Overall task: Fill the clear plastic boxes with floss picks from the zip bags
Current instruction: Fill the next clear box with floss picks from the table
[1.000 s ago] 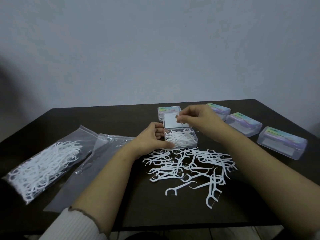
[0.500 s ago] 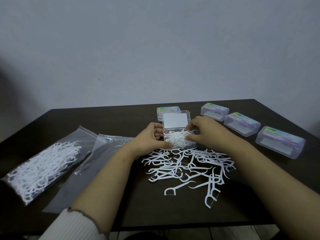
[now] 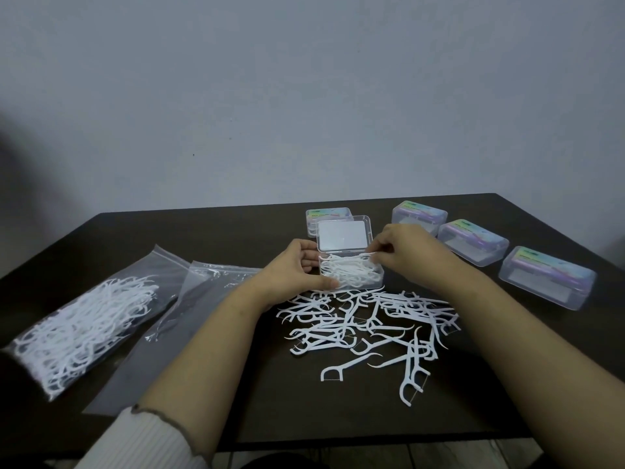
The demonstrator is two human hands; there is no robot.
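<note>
Two hands work: the left hand (image 3: 297,275) grips the box (image 3: 351,275) so it stays put, right fingers (image 3: 380,253) pinching picks (image 3: 345,270) into it.

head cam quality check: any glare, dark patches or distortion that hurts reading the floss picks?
Head view: dim, soft light; loose floss picks stand out on the dark table; glare on the empty zip bag; dark blur at left edge; wide-angle bends table edges.
</note>
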